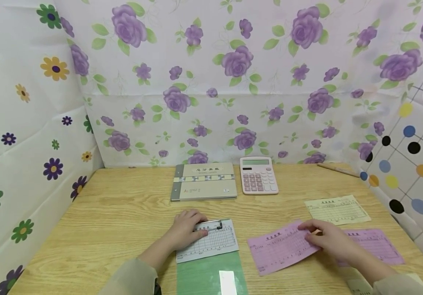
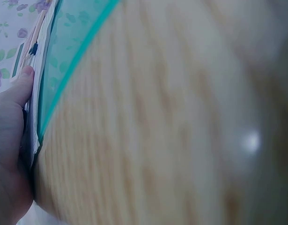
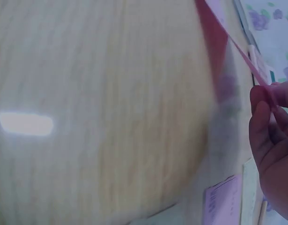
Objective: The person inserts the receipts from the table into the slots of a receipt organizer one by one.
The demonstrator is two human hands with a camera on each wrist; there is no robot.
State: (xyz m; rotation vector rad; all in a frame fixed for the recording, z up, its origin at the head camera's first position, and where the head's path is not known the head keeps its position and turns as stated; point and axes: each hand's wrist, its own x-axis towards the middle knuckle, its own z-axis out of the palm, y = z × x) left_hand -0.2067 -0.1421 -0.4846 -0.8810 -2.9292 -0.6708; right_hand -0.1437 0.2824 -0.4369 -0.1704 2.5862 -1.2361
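Note:
A green clipboard (image 1: 208,276) lies at the front middle of the table, with a white printed slip (image 1: 215,243) under its metal clip (image 1: 209,224). My left hand (image 1: 188,229) grips the board's upper left corner beside the clip, thumb on the slip; the left wrist view shows the same thumb over the papers and the board's green edge (image 2: 83,44). To the right, my right hand (image 1: 331,241) pinches a pink printed slip (image 1: 279,250) by its right end, between thumb and fingers. In the right wrist view the pink slip (image 3: 215,42) is seen nearly edge-on.
A second pink slip (image 1: 377,246) lies partly behind the right forearm. Beyond it is a pale yellow slip (image 1: 338,210), and more yellowish paper (image 1: 359,282) shows at the front right. A ledger (image 1: 204,186), a pink calculator (image 1: 258,176) and a thin wooden stick (image 1: 338,169) lie along the back.

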